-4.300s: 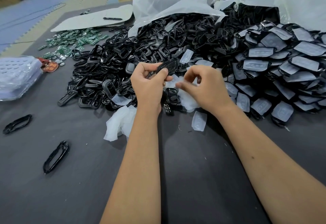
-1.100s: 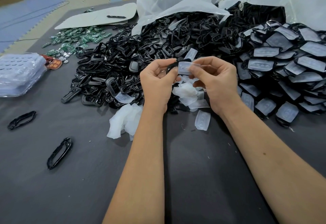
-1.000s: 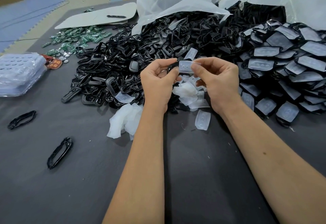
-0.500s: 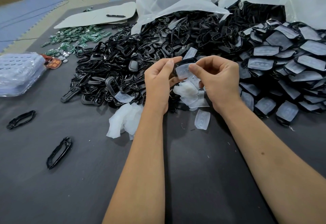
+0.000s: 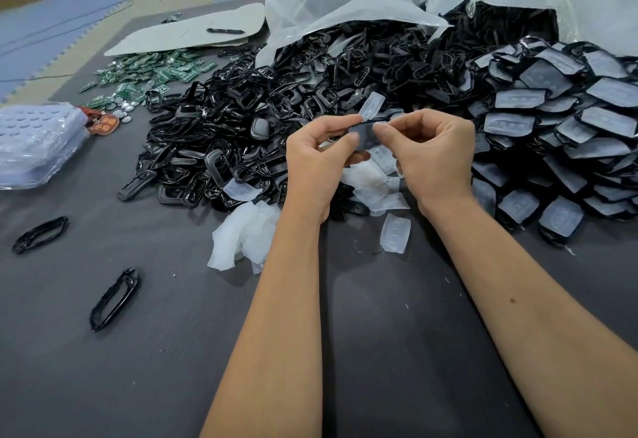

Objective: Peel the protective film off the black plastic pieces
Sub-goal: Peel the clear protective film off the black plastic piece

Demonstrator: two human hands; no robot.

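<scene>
Both hands are raised together above the table point(image 5: 362, 351), meeting over the near edge of the heap. The left hand point(image 5: 319, 158) pinches one end of a black plastic piece point(image 5: 364, 134) between thumb and curled fingers, and the right hand point(image 5: 433, 154) pinches at its other end, thumb tip on the pale film covering its face. The piece sits directly between the two hands, long axis running from one hand across to the other, roughly level, so neither is nearer. Wrists are bent inward, forearms converging from the near side. Judging by the grip, the right thumb is working at the film's edge; whether a corner has lifted cannot be told. Loose peeled films point(image 5: 374, 182) lie just below the hands, and film-covered pieces point(image 5: 552, 147) are piled off to the right.
</scene>
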